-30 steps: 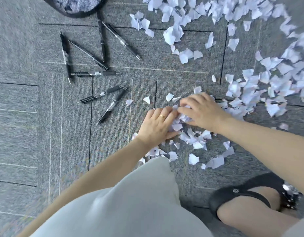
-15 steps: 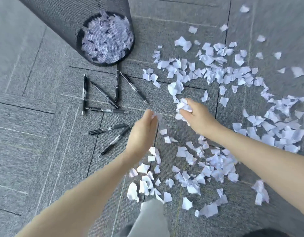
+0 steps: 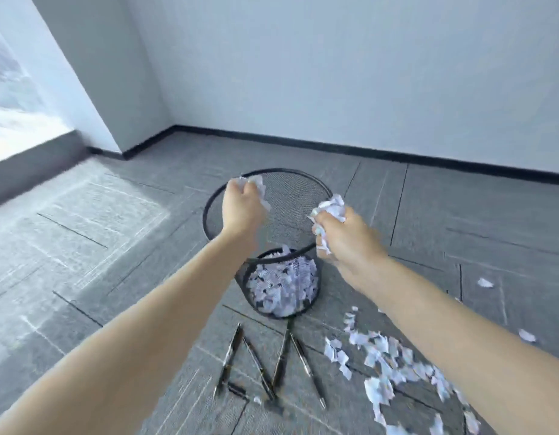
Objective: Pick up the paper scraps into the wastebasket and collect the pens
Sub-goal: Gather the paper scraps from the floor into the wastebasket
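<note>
A black mesh wastebasket [image 3: 306,186] stands on the grey carpet, partly filled with white paper scraps [image 3: 282,285]. My left hand [image 3: 242,205] is raised over its left rim and grips a bunch of scraps. My right hand [image 3: 339,233] is over the right rim, fingers curled round a bigger wad of scraps [image 3: 331,208]. Several black pens [image 3: 259,365] lie on the carpet in front of the basket. Loose scraps [image 3: 388,365] are scattered on the floor to the right, under my right forearm.
A white wall with a black skirting board [image 3: 397,157] runs behind the basket. A bright window [image 3: 11,98] is at the far left. Grey carpet tiles [image 3: 99,240] stretch to the left of the basket.
Both hands have risen from the floor with scraps and moved forward over the wastebasket. The view has tilted up from the carpet to the wall.
</note>
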`<state>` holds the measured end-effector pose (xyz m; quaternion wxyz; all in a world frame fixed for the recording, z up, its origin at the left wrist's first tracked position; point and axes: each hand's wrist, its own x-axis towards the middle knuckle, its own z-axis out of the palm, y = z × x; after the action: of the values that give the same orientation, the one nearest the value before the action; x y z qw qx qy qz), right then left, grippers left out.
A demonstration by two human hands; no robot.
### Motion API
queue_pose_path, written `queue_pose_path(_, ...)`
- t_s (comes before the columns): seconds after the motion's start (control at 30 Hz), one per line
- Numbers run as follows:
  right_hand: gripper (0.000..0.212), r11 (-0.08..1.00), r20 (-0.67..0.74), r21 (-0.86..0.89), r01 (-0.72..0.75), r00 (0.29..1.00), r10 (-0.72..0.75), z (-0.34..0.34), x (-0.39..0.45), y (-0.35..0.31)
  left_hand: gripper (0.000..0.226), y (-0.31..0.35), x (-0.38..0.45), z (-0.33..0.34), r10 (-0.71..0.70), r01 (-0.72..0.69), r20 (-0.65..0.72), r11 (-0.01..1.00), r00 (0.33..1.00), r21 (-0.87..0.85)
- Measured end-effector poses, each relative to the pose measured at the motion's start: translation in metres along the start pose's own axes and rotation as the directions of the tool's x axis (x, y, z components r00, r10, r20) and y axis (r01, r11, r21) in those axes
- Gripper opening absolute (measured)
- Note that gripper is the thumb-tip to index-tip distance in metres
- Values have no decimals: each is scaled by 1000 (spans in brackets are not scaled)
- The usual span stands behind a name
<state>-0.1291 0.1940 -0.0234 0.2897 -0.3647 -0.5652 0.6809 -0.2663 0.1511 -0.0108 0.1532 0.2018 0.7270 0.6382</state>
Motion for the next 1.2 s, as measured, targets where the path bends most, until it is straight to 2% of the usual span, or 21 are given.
queue_pose_path(0.1, 12, 995, 47, -33, -94, 994, 96, 26, 24, -26, 25, -15, 22, 2, -150, 156, -105, 987, 983, 46)
queue_pose_path(0.13, 9, 992, 37, -63, -109, 993, 111, 32, 33, -31, 31, -21, 26, 1, -178, 187, -152, 981, 972, 45)
queue_pose_path(0.2, 14, 984, -15, -125, -129, 992, 128, 42, 48, -41, 39, -32, 36, -2, -282, 295, -158, 953, 946, 64)
queue_pose_path(0.3, 37, 967, 62, -130, -219, 972, 228, 48, 63, -49, 51, -31, 39, -7, -460, 455, -3, 877, 888, 155)
queue_pose_path(0.37, 43, 944, 114, -173, -281, 946, 303, 45, 67, -47, 54, -27, 36, -10, -502, 464, 127, 853, 856, 239)
queue_pose_path(0.43, 54, 933, 108, -172, -317, 935, 338, 37, 70, -39, 48, -25, 34, -14, -455, 381, 171, 860, 874, 340)
queue_pose_path(0.5, 57, 931, 115, -144, -337, 928, 354, 30, 68, -32, 31, -28, 36, -16, -345, 252, 209, 893, 915, 372)
queue_pose_path(0.6, 54, 942, 110, -103, -319, 938, 329, 21, 60, -24, 19, -39, 35, -18, -168, 54, 242, 907, 956, 418)
queue_pose_path(0.67, 47, 952, 100, -85, -293, 949, 300, 13, 54, -20, 18, -43, 26, -17, -45, -89, 254, 865, 966, 494)
queue_pose_path(0.73, 39, 956, 111, -85, -282, 951, 290, 3, 49, -18, 15, -43, 16, -11, 45, -203, 280, 798, 959, 567)
queue_pose_path(0.8, 30, 966, 83, -65, -248, 964, 253, -7, 47, -16, 11, -41, 5, -4, 105, -247, 274, 790, 956, 561)
queue_pose_path(0.9, 17, 995, -91, 45, -85, 992, 89, -27, 43, 2, 7, -37, -25, 7, 252, -370, 296, 804, 921, 465)
queue_pose_path(0.97, 19, 996, -225, -85, -4, 974, -15, -51, 34, 35, 9, -43, -55, 13, 346, -487, 374, 776, 860, 401)
queue_pose_path(1.03, 21, 930, -264, -367, -17, 961, -87, -84, 16, 87, 12, -64, -85, 18, 367, -547, 463, 760, 807, 351)
queue_pose_path(1.07, 22, 861, -246, -507, -46, 965, -93, -103, 3, 115, 14, -79, -98, 21, 338, -544, 506, 767, 793, 340)
queue_pose_path(1.13, 25, 650, -186, -750, -119, 982, -35, -145, -30, 167, 15, -111, -120, 30, 219, -496, 589, 790, 778, 362)
queue_pose_path(1.2, 30, 408, -138, -901, -150, 989, 59, -187, -65, 208, 15, -145, -130, 41, 62, -443, 655, 784, 753, 434)
